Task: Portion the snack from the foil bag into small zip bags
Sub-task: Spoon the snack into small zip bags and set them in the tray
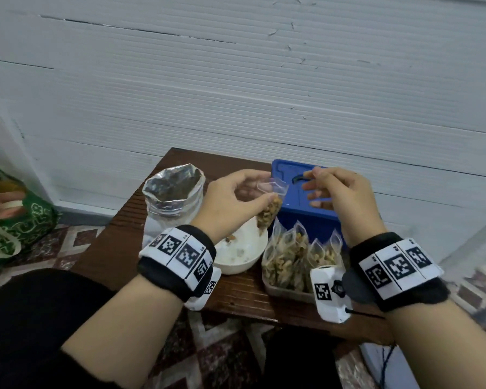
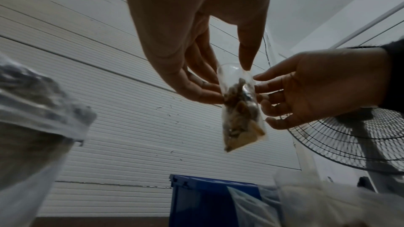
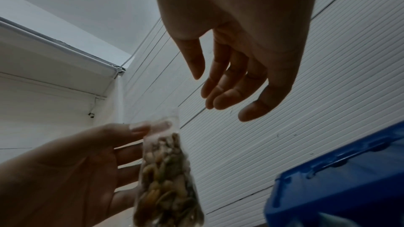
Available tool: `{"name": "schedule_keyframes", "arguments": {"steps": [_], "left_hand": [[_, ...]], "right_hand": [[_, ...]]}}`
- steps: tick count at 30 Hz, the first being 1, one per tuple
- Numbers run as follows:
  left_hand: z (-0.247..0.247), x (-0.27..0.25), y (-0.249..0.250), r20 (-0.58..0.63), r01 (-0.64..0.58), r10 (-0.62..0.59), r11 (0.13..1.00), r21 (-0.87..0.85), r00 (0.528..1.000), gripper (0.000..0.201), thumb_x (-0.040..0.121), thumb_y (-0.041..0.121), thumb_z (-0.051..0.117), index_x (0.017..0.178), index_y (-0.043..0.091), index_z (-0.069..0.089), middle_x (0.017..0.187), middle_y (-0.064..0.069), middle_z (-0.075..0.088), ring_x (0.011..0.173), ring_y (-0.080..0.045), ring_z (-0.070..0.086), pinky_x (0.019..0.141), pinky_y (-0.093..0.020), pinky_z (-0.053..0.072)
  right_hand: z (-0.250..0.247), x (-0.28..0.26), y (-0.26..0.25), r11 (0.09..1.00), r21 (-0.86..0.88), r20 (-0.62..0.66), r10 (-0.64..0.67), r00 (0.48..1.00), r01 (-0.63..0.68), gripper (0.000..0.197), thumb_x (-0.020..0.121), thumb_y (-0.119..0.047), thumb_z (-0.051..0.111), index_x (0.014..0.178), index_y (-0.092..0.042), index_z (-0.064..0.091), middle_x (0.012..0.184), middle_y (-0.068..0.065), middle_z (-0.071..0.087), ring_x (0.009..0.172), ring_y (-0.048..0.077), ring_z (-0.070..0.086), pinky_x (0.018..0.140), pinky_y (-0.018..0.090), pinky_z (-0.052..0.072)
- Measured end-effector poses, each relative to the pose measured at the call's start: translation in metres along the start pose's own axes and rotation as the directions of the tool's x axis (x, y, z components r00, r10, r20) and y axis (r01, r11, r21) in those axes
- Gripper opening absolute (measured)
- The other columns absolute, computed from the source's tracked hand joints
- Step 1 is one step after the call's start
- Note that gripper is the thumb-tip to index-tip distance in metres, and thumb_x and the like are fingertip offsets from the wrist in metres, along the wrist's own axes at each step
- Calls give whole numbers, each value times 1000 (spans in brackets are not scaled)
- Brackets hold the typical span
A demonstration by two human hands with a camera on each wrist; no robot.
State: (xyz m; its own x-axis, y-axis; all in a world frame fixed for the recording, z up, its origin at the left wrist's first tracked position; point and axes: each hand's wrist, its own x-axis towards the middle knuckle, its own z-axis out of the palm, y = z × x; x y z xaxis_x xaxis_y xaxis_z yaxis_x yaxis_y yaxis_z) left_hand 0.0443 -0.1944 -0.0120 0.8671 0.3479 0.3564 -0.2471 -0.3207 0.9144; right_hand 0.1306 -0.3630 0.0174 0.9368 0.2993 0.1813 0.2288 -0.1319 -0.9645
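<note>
My left hand (image 1: 237,196) (image 2: 207,82) pinches a small clear zip bag (image 1: 270,209) (image 2: 239,110) (image 3: 168,170) near its open top; the bag hangs over the white bowl (image 1: 239,254) and is partly filled with brown snack. My right hand (image 1: 331,189) (image 3: 231,78) hovers just right of the bag with relaxed, slightly curled fingers and holds nothing. In the left wrist view its fingertips (image 2: 262,91) are close beside the bag. The foil bag (image 1: 174,197) stands open at the back left of the wooden table (image 1: 118,248).
A clear tray (image 1: 289,289) holds several filled zip bags (image 1: 298,254) at the front right. A blue plastic box (image 1: 300,203) (image 2: 207,201) (image 3: 341,184) stands behind it. A green patterned bag (image 1: 14,220) sits on the floor at left. A fan (image 2: 354,141) stands to the right.
</note>
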Motion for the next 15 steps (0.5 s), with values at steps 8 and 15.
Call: {"name": "schedule_keyframes", "arguments": {"steps": [8,15], "left_hand": [[45,6,3,49,-56,56,998,1,997,35,85,17,72,118,26,64,98,8,67,86,-3,64,86,-25,53],[77,20,-5,166,-7,-8,996,91,986,31,88,20,67,116,31,63,99,6,59,83,-4,62,87,-28,52]], "right_hand": [[-50,-17,21,995,52,-105,89,990,-84,20,96,-21,52,89,-15,70,81,6,69,69,15,60,72,35,54],[-73,-27,46,988,71,-162,144,976,-134,18,96,-18,52,89,-17,69,80,7,67,65,12,59,67,29,52]]}}
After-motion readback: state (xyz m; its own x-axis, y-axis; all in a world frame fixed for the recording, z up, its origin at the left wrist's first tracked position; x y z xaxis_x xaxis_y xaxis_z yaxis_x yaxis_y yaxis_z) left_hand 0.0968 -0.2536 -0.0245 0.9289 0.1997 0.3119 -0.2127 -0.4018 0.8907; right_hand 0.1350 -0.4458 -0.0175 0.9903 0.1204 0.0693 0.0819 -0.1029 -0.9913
